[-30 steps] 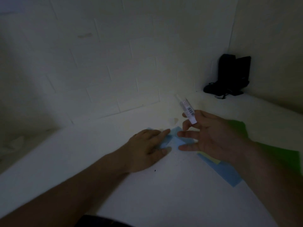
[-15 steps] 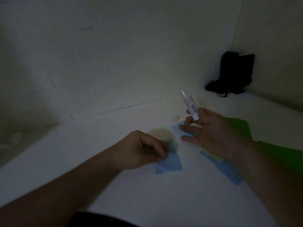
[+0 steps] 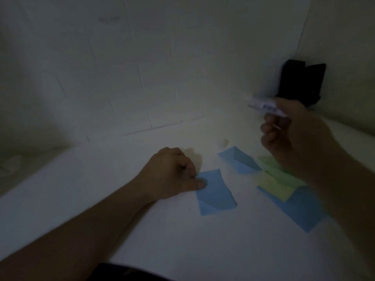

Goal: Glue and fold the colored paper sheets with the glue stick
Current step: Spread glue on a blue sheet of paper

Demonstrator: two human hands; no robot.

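Observation:
A small folded blue paper (image 3: 216, 193) lies flat on the white surface. My left hand (image 3: 172, 173) rests curled at its left edge, thumb pressing on that edge. A second folded blue piece (image 3: 239, 160) lies farther back. To the right sits a stack of sheets: yellow-green (image 3: 275, 186) and green (image 3: 274, 165) on top of a larger blue sheet (image 3: 300, 209). My right hand (image 3: 292, 136) is raised above that stack and grips a white glue stick (image 3: 265, 107) with a barcode label, its tip pointing left. The view is dim and blurred.
A black object (image 3: 298, 82) stands in the far right corner against the tiled wall. A small pale cap-like item (image 3: 223, 143) lies on the surface behind the blue pieces. A dark edge (image 3: 125, 272) shows at the bottom.
My left hand has pulled the small blue paper toward me and laid it flat. My right hand has lifted up and to the right with the glue stick, uncovering the stack.

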